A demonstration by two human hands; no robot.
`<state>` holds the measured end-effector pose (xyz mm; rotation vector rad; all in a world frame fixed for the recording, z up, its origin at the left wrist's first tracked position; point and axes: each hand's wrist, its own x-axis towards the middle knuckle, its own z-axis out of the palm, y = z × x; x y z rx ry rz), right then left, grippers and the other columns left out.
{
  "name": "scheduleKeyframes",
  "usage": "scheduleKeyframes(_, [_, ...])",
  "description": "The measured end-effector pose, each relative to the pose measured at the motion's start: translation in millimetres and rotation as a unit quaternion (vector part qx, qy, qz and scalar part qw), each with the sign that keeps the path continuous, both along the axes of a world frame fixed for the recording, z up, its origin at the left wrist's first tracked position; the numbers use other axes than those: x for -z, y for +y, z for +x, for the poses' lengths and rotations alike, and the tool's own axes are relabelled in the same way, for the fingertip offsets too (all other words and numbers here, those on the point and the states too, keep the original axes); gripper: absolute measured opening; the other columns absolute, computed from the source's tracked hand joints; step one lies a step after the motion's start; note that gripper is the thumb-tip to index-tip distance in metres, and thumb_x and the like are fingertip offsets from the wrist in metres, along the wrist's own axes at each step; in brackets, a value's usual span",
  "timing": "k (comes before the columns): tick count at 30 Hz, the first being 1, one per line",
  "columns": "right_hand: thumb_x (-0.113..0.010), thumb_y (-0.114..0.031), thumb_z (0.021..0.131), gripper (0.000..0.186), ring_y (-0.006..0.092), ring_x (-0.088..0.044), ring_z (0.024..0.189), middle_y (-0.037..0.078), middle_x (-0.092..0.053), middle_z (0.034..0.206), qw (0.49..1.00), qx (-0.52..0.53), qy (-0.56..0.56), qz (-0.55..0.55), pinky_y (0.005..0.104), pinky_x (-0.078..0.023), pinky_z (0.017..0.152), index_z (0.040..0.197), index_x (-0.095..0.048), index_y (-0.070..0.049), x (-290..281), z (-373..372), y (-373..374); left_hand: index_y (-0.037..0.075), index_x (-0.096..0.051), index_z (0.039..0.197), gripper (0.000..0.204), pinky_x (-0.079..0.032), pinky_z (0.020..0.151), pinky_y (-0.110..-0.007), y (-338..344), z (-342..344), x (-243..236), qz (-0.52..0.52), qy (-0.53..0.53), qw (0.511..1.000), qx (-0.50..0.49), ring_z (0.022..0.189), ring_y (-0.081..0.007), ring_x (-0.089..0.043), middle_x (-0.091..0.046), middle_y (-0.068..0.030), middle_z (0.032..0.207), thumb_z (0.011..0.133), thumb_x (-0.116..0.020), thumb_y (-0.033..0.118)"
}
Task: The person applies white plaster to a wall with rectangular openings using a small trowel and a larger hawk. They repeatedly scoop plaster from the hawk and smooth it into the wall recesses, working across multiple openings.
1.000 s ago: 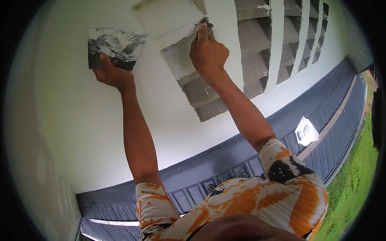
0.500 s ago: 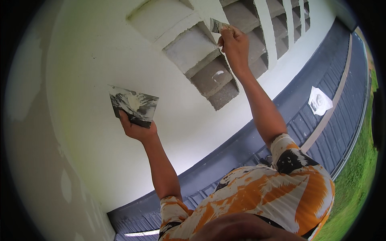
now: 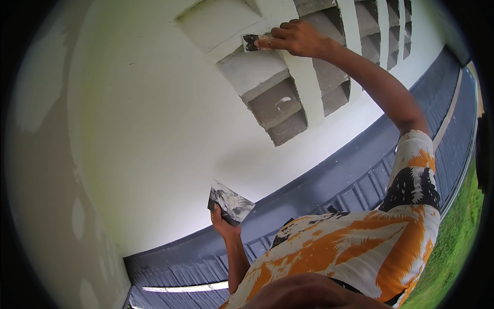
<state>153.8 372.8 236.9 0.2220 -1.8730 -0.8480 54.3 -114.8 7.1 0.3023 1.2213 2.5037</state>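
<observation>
Head view shows the printed shirt [image 3: 329, 252] low in the picture, with both arms reaching out toward a pale wall [image 3: 154, 129]. On the tools, only smears of white paste and dark patches can be made out.

The right hand [image 3: 298, 38] is raised high, its forearm slanted in from the right, and a small scraper [image 3: 250, 42] is pinched in it, one finger stretched along the tool. The blade is pointed leftward at the upper edge of a stepped opening [image 3: 275, 105]; whether the wall is touched cannot be told. By the left hand [image 3: 225, 225], held low before the body, a wide plate [image 3: 232, 202] is gripped at its lower edge, tilted with one corner up; its face is streaked with paste, and the fingers behind it are hidden.

A white dab [image 3: 283, 104] is seen inside the opening. Further grey openings [image 3: 329, 74] are partly covered by the right hand and forearm. Below the wall, a dark ribbed roof [image 3: 355, 190] is partly blocked by the shirt, with grass [image 3: 463, 206] beyond at right.
</observation>
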Motion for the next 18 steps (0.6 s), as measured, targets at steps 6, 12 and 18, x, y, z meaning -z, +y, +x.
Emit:
scheduleKeyframes(6, [-0.058,-0.017,0.089,0.053,0.0142,-0.062,0.067,-0.002,-0.059,0.079,0.995,0.086,0.019,0.052,0.0291,-0.051,0.058,0.138,-0.053,-0.038,-17,11,41,-0.001,-0.049,0.131,0.041,-0.055,0.088,-0.042,21,34,33,0.002,-0.061,0.998,-0.025,0.106,-0.027,-0.065,-0.062,-0.0129,0.12,0.095,-0.053,0.017])
scheduleKeyframes(12, [-0.061,-0.014,0.084,0.049,0.0175,-0.058,0.064,0.0,-0.057,0.077,0.997,0.039,0.008,0.059,0.034,-0.05,0.054,0.131,-0.059,-0.027,-23,62,67,-0.003,-0.05,0.13,0.039,-0.056,0.087,-0.042,23,53,46,-0.024,-0.092,0.993,-0.069,0.105,-0.0278,-0.066,-0.063,-0.014,0.12,0.096,-0.052,0.016])
scheduleKeyframes(18, [-0.066,-0.006,0.079,0.065,0.0116,-0.055,0.061,-0.004,-0.057,0.075,0.999,-0.029,0.022,0.019,0.0277,-0.05,0.055,0.137,-0.056,-0.033,-6,26,31,-0.002,-0.051,0.128,0.037,-0.056,0.086,-0.041,42,45,12,-0.022,-0.046,0.998,-0.044,0.103,-0.0267,-0.066,-0.063,-0.0128,0.118,0.095,-0.054,0.016])
